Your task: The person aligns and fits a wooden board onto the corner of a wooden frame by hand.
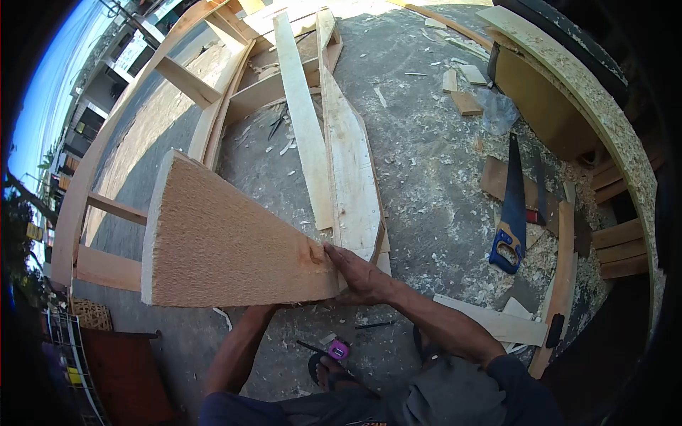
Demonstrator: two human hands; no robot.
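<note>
A wide, rough-faced wooden board (227, 241) is held up in front of me, its broad end toward the left and its narrow end at the right. My right hand (359, 277) grips the narrow end, with the thumb on the upper face. The left forearm reaches under the board's lower edge, and my left hand is hidden behind the wood. Beyond the board, a long pale plank (302, 121) leans over a wooden frame (352, 170) on the ground.
A blue-handled saw (509, 213) lies at the right among shavings. A pink tape measure (339, 348) sits by my feet. Wood offcuts (466, 103) and a plastic bag (497, 111) lie farther back. A curved, shaving-covered panel (604, 106) borders the right side.
</note>
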